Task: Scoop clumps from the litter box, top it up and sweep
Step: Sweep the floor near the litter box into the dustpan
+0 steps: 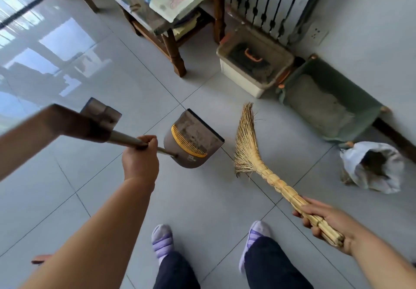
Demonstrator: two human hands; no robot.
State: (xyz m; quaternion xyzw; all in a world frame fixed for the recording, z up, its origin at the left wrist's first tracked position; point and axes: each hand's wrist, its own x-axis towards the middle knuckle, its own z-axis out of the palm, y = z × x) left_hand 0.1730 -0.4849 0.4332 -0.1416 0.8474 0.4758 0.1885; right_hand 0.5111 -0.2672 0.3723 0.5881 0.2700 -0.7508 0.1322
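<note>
Glossy grey tile floor (202, 210) all round, and judging by the gear this is the sweep step. The litter box (364, 117) sits tight against the wall and looks filled with grey litter, so I'd guess scooping and topping up are done.

The left hand (140, 160) has its fingers wrapped round the long pole of the dustpan (193, 140), which is out on open tiles well short of the litter box, lip pointing its way. The right hand (324, 221) is clenched round the bound handle of the straw broom (249, 144), bristles down between pan and litter box.

The next move probably calls for pulling stray grains away from the litter box front and into the pan lip. Honestly can't tell if any grains are on the tiles; too fine to see.

Tight spots: a beige bin (254, 63) touches the litter box's far end, with a desk leg (177, 57) past that. A white bag (371, 167) sits just off its near end. Everything on the person's side is free room.
</note>
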